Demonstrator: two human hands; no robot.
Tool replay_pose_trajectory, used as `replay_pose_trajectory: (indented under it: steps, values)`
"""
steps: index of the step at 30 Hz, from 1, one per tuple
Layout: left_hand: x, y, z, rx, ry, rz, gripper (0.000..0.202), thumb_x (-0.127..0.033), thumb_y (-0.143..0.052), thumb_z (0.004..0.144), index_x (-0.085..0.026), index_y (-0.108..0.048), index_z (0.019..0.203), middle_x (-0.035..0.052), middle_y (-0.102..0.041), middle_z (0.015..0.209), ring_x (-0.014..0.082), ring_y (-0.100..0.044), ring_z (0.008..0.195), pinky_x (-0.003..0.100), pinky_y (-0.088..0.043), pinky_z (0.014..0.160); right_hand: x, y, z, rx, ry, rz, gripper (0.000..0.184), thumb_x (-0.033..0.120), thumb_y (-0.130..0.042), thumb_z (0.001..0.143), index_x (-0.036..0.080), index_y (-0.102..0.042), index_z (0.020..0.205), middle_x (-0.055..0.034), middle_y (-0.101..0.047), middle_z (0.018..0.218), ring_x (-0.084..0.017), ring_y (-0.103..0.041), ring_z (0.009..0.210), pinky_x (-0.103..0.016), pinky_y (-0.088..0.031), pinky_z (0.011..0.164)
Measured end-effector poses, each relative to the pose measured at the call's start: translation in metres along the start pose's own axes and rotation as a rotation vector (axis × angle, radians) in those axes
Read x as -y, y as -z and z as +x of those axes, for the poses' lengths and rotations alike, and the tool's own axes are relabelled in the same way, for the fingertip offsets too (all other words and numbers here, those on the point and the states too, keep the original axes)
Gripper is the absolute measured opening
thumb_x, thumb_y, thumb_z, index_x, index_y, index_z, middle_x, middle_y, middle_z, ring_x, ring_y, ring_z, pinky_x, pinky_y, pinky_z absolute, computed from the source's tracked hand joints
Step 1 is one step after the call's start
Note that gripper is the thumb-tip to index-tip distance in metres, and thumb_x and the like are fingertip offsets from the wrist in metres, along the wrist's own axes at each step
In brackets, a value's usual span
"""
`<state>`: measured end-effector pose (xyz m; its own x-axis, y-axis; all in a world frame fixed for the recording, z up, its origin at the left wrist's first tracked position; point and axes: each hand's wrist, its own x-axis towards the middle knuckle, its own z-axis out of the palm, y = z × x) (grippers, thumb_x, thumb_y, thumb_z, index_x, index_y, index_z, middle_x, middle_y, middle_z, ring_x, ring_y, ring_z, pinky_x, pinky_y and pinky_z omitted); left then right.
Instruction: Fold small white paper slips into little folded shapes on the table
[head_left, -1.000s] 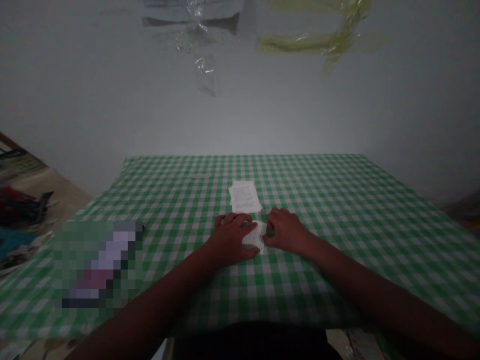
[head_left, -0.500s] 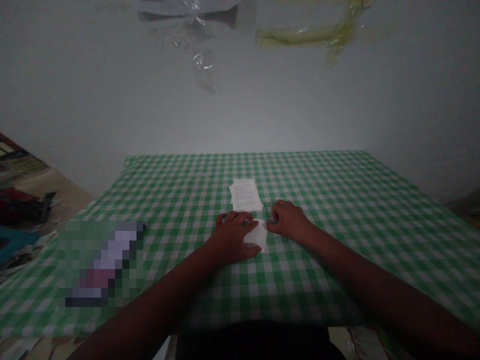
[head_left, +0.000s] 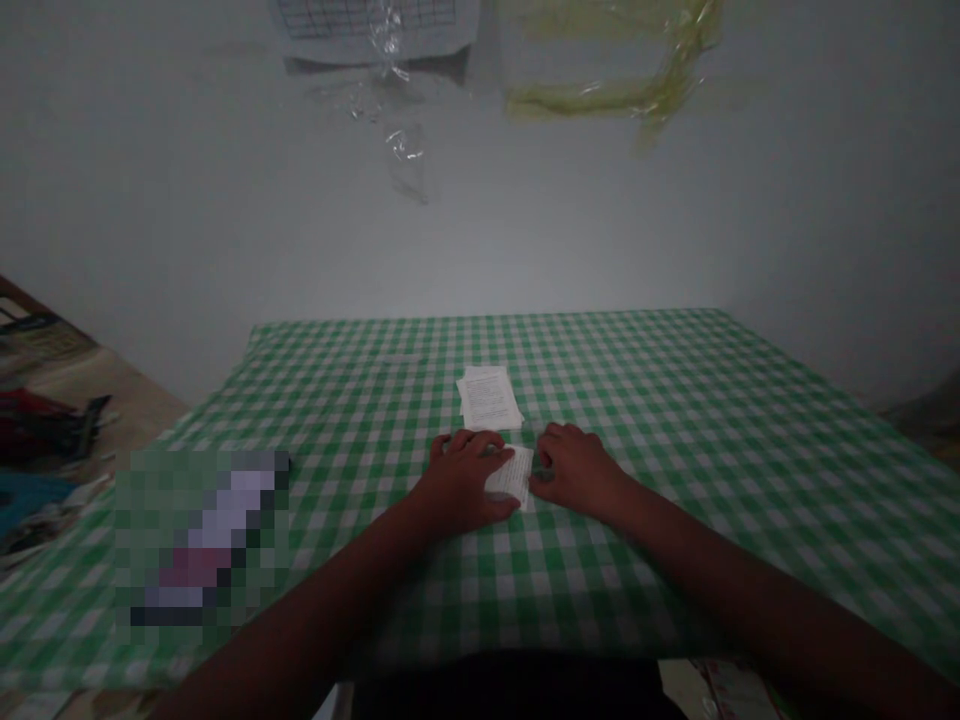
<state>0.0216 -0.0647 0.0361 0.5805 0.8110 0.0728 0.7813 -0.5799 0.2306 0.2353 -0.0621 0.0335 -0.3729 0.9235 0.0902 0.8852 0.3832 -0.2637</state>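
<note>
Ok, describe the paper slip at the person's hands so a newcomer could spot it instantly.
On the green-and-white gingham tablecloth, find the left hand and right hand near the middle. The small printed white paper slip lies between them, partly under the left hand. Unlike the larger printed sheets just beyond, it is the one the hands touch.

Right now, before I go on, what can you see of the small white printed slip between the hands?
The small white printed slip looks like thin paper, roughly rectangular, with lines of small print too fine to read. It lies flat, slightly askew, on the green-and-white gingham tablecloth. The left hand covers its left part, while the right hand sits at its right edge, apparently touching it. No folds or tears show, though the dim light limits detail.
</note>
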Motion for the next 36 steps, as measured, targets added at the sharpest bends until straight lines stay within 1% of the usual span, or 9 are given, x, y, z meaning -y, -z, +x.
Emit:
replay_pose_trajectory:
  steps: [3, 5, 11, 15, 20, 23, 25, 30, 36]
  values:
    - [0.0, 0.0, -0.001, -0.004, -0.008, 0.002, 0.064, -0.055, -0.069, 0.073, -0.029, -0.056, 0.13, 0.0046, -0.052, 0.138, 0.0317, -0.043, 0.125, 0.053, -0.027, 0.104, 0.006, -0.001, -0.007, 0.03, 0.046, 0.029, 0.024, 0.038, -0.069, 0.074, 0.02, -0.054, 0.076, -0.0026, -0.058, 0.09, -0.021, -0.054, 0.089, -0.031, -0.032, 0.067]
    - [0.0, 0.0, -0.001, -0.004, -0.005, 0.006, 0.064, -0.055, -0.069, 0.073, -0.029, -0.056, 0.131, 0.0048, -0.052, 0.138, 0.0321, -0.043, 0.124, 0.053, -0.027, 0.104, 0.005, -0.001, -0.005, 0.035, 0.036, 0.028, 0.025, 0.038, -0.07, 0.073, 0.02, -0.053, 0.075, -0.0027, -0.058, 0.089, -0.021, -0.054, 0.088, -0.031, -0.032, 0.066]
    - [0.0, -0.002, -0.001, -0.014, -0.016, -0.01, 0.065, -0.055, -0.069, 0.073, -0.029, -0.056, 0.13, 0.006, -0.052, 0.137, 0.0333, -0.043, 0.124, 0.056, -0.026, 0.104, -0.014, 0.001, 0.024, -0.017, -0.122, 0.004, 0.026, 0.035, -0.071, 0.074, 0.019, -0.051, 0.068, -0.0041, -0.057, 0.084, -0.019, -0.054, 0.079, -0.03, -0.031, 0.06]
    - [0.001, -0.002, -0.001, -0.019, -0.012, -0.026, 0.064, -0.054, -0.07, 0.072, -0.03, -0.056, 0.13, 0.0062, -0.052, 0.137, 0.0341, -0.043, 0.124, 0.056, -0.024, 0.106, -0.024, -0.004, 0.032, -0.069, -0.147, 0.02, 0.026, 0.035, -0.07, 0.075, 0.02, -0.05, 0.068, -0.0029, -0.057, 0.08, -0.019, -0.053, 0.076, -0.029, -0.03, 0.058]
    - [0.005, -0.001, 0.001, -0.03, -0.052, -0.042, 0.065, -0.054, -0.072, 0.073, -0.027, -0.056, 0.129, 0.0064, -0.055, 0.135, 0.0319, -0.043, 0.125, 0.052, -0.023, 0.107, -0.032, -0.01, 0.025, -0.14, -0.07, 0.122, 0.01, 0.026, -0.062, 0.081, 0.019, -0.058, 0.087, -0.0035, -0.06, 0.091, -0.019, -0.055, 0.087, -0.03, -0.037, 0.071]
    - [0.008, -0.002, 0.002, -0.042, -0.06, -0.055, 0.066, -0.054, -0.073, 0.073, -0.027, -0.055, 0.131, 0.0061, -0.056, 0.135, 0.031, -0.042, 0.127, 0.051, -0.022, 0.108, -0.035, -0.009, 0.02, -0.108, 0.023, 0.16, 0.018, 0.026, -0.058, 0.086, 0.02, -0.062, 0.103, -0.0057, -0.061, 0.102, -0.021, -0.054, 0.098, -0.033, -0.039, 0.08]
    - [0.01, -0.002, 0.003, -0.049, -0.059, -0.063, 0.066, -0.054, -0.073, 0.074, -0.026, -0.054, 0.131, 0.0053, -0.057, 0.134, 0.0299, -0.041, 0.129, 0.051, -0.02, 0.109, -0.036, -0.009, 0.018, -0.089, 0.069, 0.15, 0.022, 0.03, -0.058, 0.087, 0.021, -0.063, 0.107, -0.0069, -0.061, 0.106, -0.023, -0.053, 0.102, -0.036, -0.039, 0.084]
    - [0.014, -0.005, 0.007, -0.063, -0.073, -0.068, 0.059, -0.053, -0.073, 0.076, -0.026, -0.057, 0.126, 0.0042, -0.062, 0.13, 0.0275, -0.044, 0.128, 0.051, -0.014, 0.112, -0.034, -0.01, 0.017, -0.076, 0.113, 0.188, 0.02, 0.036, -0.063, 0.086, 0.021, -0.066, 0.099, -0.0059, -0.06, 0.106, -0.023, -0.052, 0.102, -0.039, -0.038, 0.088]
    - [0.017, -0.006, 0.009, -0.069, -0.118, -0.075, 0.056, -0.051, -0.073, 0.077, -0.027, -0.058, 0.125, 0.0042, -0.063, 0.127, 0.0269, -0.047, 0.127, 0.05, -0.013, 0.113, -0.032, -0.011, 0.019, -0.11, 0.129, 0.267, 0.013, 0.031, -0.066, 0.082, 0.02, -0.061, 0.089, -0.004, -0.06, 0.097, -0.021, -0.053, 0.096, -0.037, -0.039, 0.085]
